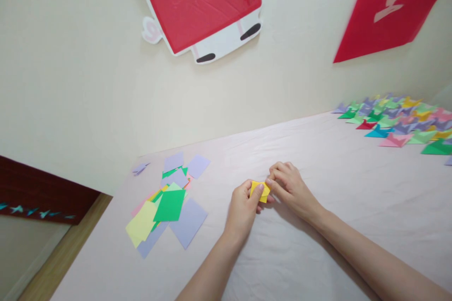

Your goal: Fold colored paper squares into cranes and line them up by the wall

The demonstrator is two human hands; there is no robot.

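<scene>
A small folded piece of yellow paper (260, 191) is pinched between both hands over the pale cloth-covered table (318, 225). My left hand (243, 207) grips its left side with the thumb on top. My right hand (289, 185) curls over its right edge, fingertips pressed on the fold. Both forearms reach in from the bottom right.
A loose pile of flat coloured paper squares (169, 202) lies to the left: green, yellow, lilac, pink. Several folded paper shapes (399, 122) cluster at the far right by the wall. Red posters (201, 4) hang on the wall. The table's left edge drops to a wooden floor (60, 254).
</scene>
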